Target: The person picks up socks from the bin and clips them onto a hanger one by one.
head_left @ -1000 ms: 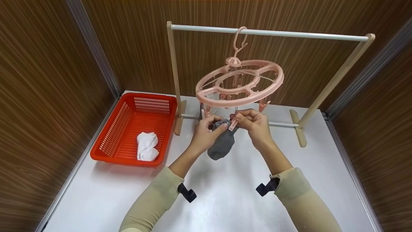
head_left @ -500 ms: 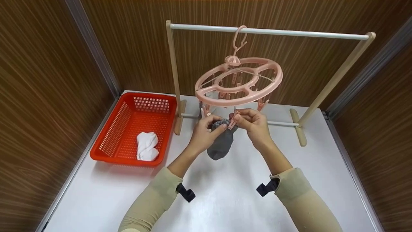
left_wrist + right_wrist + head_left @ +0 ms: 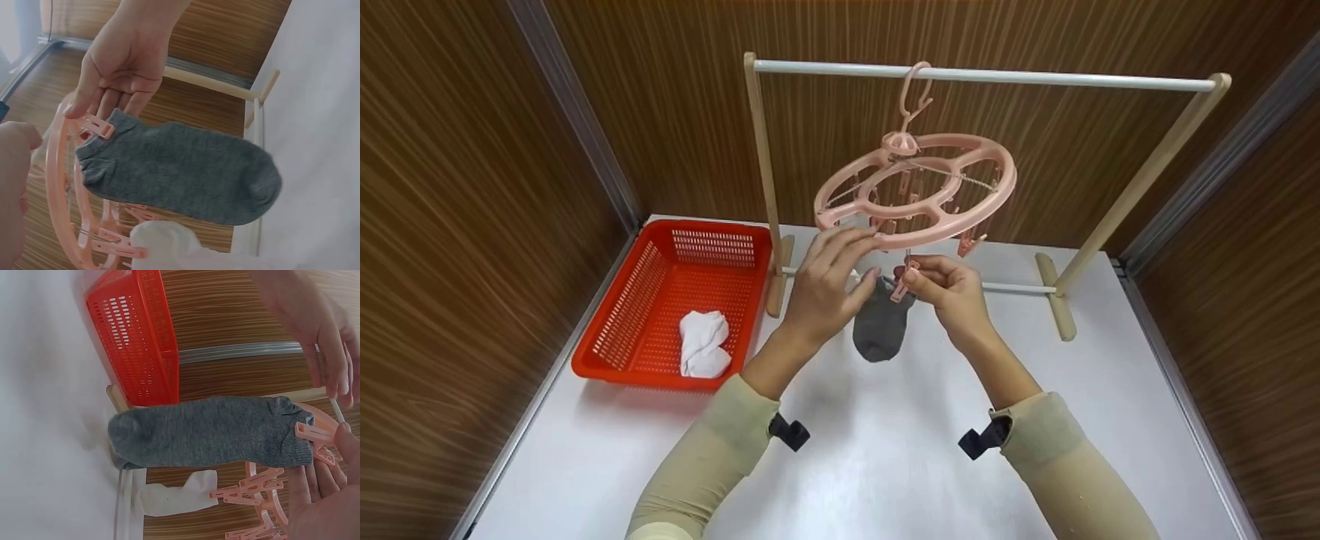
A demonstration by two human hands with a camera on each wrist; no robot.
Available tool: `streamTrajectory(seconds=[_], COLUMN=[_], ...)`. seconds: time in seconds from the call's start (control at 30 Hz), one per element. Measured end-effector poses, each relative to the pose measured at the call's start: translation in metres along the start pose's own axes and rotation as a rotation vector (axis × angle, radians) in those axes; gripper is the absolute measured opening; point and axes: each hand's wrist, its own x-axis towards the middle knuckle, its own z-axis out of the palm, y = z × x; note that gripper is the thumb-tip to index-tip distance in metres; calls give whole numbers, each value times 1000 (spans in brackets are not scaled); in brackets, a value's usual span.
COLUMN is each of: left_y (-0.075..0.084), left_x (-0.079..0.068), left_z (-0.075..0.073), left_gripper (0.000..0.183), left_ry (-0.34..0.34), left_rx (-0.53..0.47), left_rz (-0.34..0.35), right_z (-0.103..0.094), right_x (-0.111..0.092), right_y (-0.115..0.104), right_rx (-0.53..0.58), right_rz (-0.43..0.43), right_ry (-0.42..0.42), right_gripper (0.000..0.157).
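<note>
A grey ankle sock (image 3: pixel 880 326) hangs by its cuff from a pink clothespin (image 3: pixel 899 289) under a round pink clip hanger (image 3: pixel 997 199). My right hand (image 3: pixel 956 296) pinches that clothespin between thumb and fingers; the right wrist view shows the thumb on the clothespin (image 3: pixel 315 433) at the cuff. My left hand (image 3: pixel 825 289) is apart from the sock, fingers extended, close to the hanger's near rim; whether it touches the rim I cannot tell. A white sock (image 3: pixel 179 494) hangs from another clothespin, mostly hidden in the head view.
The hanger hooks over the white bar (image 3: pixel 1035 77) of a wooden-legged drying rack. To the left stands a red perforated basket (image 3: pixel 660 379) with a crumpled white sock (image 3: pixel 704 345) inside. Wood-grain panels (image 3: pixel 472 225) enclose the white table (image 3: pixel 870 465).
My left hand has let go of the sock's cuff and moved up and left toward the hanger's rim, its fingers straightening. The right hand keeps its pinch. The sock now hangs straighter.
</note>
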Motion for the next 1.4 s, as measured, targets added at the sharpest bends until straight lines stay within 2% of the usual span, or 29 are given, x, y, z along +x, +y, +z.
streamTrajectory(seconds=[0.13, 0.27, 0.4, 0.57, 0.87, 1.07, 1.17, 1.27, 1.4], left_y=[0, -1, -3, -7, -9, -13, -16, -19, -23], left_x=[13, 21, 24, 25, 21, 22, 22, 21, 19], left_z=[1, 7, 13, 18, 17, 13, 10, 6, -2], left_gripper=[47, 51, 52, 54, 57, 45, 41, 40, 42], left_ry=[-100, -162, -214, -258, -266, -228, -224, -236, -244], left_rx=[112, 165, 189, 189, 182, 185, 165, 166, 178], left_rz=[105, 154, 156, 121, 100, 90, 75, 58, 34], right_z=[-1, -1, -1, -1, -4, -10, -12, -13, -22], right_x=[0, -1, -2, -2, -3, -5, -10, -16, -13], right_y=[0, -1, -2, -1, 1, 0, -8, -21, -28], right_rx=[2, -4, -24, -28, -71, -135, -202, -252, -365], right_rz=[2, -7, -10, 0, 0, -21, -37, -118, -382], right_ry=[-3, -6, -9, -16, -28, -46, -38, 10, 144], right_gripper=[33, 33, 33, 34, 35, 43, 43, 33, 17])
